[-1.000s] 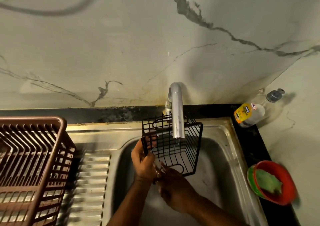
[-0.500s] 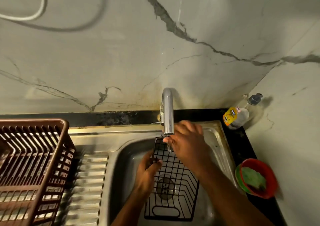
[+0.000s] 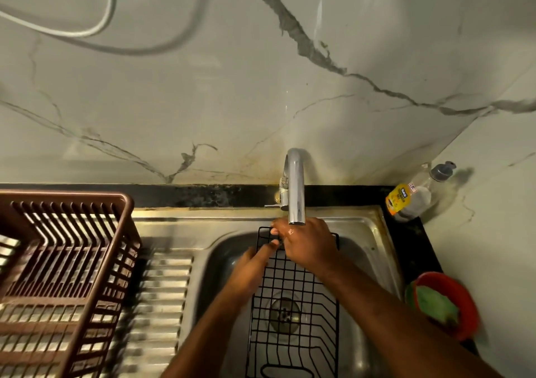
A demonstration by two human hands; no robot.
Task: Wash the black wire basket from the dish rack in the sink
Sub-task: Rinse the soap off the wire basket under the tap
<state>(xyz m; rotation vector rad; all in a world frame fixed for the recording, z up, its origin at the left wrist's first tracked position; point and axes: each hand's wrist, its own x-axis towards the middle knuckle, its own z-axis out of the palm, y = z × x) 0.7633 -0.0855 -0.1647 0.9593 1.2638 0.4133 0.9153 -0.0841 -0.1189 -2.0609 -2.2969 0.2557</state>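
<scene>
Head view looks down into a steel sink [image 3: 374,241] where the black wire basket [image 3: 293,313] stands in the basin, its grid over the drain [image 3: 284,311] and its far edge raised toward the tap [image 3: 295,187]. The left hand [image 3: 250,270] reaches in from the basket's left side, its fingers [image 3: 268,248] extended along the top left corner and touching the wire; whether they curl round it cannot be told from this angle. The right hand [image 3: 309,244] lies over the basket's upper edge directly under the spout, its fingers bent over the top wires near the left corner, and appears to grip the rim. Both forearms cross the lower part of the basin.

On the ribbed draining board [image 3: 162,296] to the left sits a brown plastic dish rack [image 3: 63,264]. On the dark surface [image 3: 426,247] right of the sink, a clear bottle with a yellow label [image 3: 412,200] stands in the corner, and nearer the viewer a red bowl [image 3: 461,293] holds a green scrub pad [image 3: 435,305]. A white cable [image 3: 87,30] loops across the marble wall [image 3: 203,102] above.
</scene>
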